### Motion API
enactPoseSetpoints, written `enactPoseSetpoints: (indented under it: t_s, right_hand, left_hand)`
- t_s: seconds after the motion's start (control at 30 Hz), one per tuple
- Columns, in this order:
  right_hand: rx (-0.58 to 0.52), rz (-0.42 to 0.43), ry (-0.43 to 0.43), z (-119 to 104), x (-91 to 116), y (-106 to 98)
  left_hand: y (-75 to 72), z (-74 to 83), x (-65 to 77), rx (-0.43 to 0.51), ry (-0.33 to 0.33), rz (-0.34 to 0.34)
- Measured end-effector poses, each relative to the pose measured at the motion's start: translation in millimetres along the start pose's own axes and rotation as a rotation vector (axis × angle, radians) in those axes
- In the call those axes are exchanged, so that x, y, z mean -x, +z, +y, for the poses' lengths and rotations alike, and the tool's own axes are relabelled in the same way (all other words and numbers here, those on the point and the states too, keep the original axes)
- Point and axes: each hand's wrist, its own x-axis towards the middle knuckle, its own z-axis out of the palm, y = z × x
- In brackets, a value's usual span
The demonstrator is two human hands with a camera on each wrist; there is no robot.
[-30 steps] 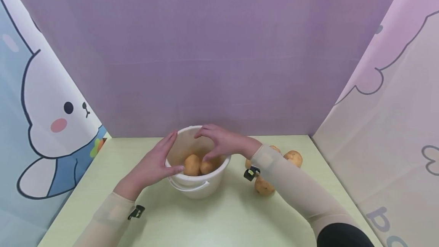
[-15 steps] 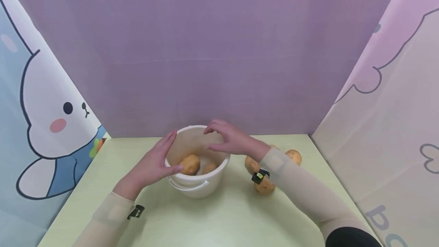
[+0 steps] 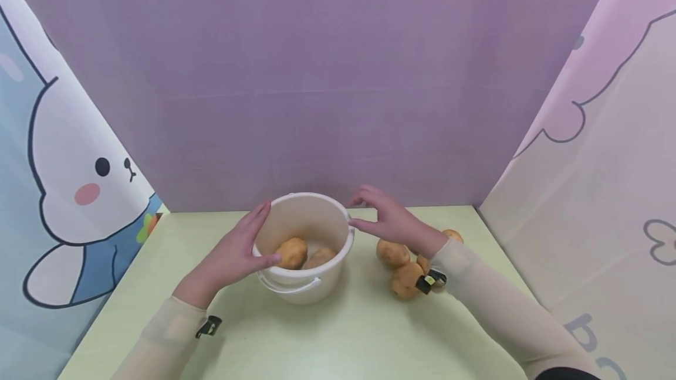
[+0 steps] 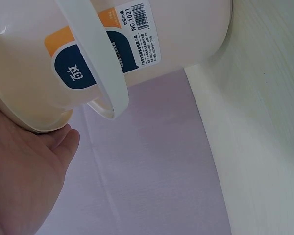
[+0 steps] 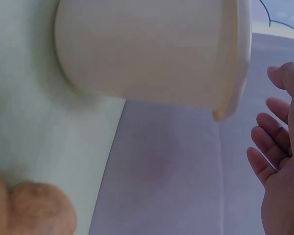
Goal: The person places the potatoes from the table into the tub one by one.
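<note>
A white bucket (image 3: 324, 283) with a handle stands upright on the table. Two potatoes (image 3: 292, 253) lie at its bottom. My left hand (image 3: 236, 257) rests against the bucket's left rim, its fingers fairly straight and the thumb over the near edge. The left wrist view shows this hand (image 4: 24, 171) touching the rim, beside the bucket's label (image 4: 105, 46). Just outside the right rim is my right hand (image 3: 388, 219), fingers loosely bent and holding nothing. In the right wrist view that hand (image 5: 281, 132) is apart from the bucket.
Several potatoes (image 3: 393, 253) sit in a group on the table right of the bucket, partly hidden by the right forearm. A purple backdrop (image 3: 338, 87) rises behind the pale table (image 3: 296, 345). Printed panels (image 3: 79, 210) flank both sides.
My right hand has moved right, from inside the bucket to outside its rim, leaving a potato that now lies in the bucket. The left hand has stayed at the rim.
</note>
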Motion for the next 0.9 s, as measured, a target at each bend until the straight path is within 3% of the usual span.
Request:
enactPoseSetpoints:
  t_s: [0.43, 0.9]
  right_hand:
    - [0.075, 0.129, 0.114, 17.9, 62.5, -21.4]
    - [0.172, 0.267, 0.19, 55.6, 126.1, -48.2]
  left_hand:
    - [0.6, -1.2, 0.4, -0.002, -0.006, -0.001]
    - [-0.9, 2.5, -0.1, 0.025, -0.014, -0.007]
